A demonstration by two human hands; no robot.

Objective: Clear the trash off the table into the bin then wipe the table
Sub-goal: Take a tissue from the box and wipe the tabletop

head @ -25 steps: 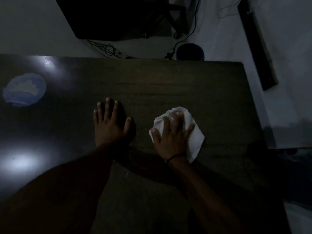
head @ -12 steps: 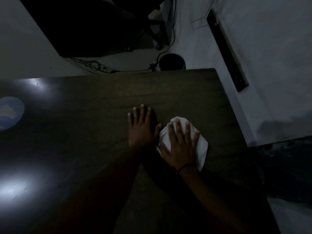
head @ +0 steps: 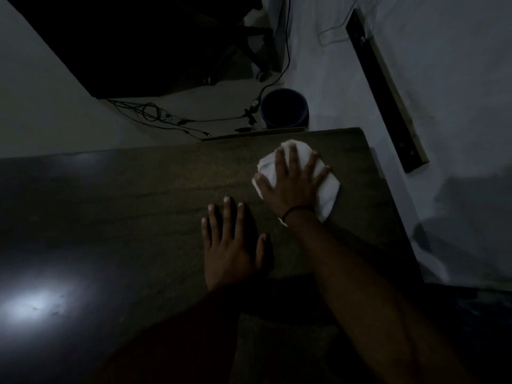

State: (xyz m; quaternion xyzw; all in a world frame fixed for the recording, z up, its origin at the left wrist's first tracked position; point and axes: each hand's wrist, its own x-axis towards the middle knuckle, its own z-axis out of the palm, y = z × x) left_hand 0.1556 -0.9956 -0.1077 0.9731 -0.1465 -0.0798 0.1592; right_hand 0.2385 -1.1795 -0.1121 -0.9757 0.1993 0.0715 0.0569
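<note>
A white cloth (head: 327, 187) lies on the dark table (head: 138, 195) near its far right corner. My right hand (head: 291, 184) presses flat on the cloth with fingers spread and straight. My left hand (head: 230, 245) rests flat on the bare tabletop, nearer to me and to the left of the cloth, fingers straight. A dark blue bin (head: 285, 108) stands on the floor just beyond the table's far edge.
Black cables (head: 155, 117) trail over the pale floor beyond the table, under a dark piece of furniture (head: 133, 42). A long dark plank (head: 385, 90) lies on the floor to the right. Light glares off the tabletop at the left.
My right hand has slid the cloth away from me toward the far right corner. My left hand stays flat on the table. The view has shifted to the right.
</note>
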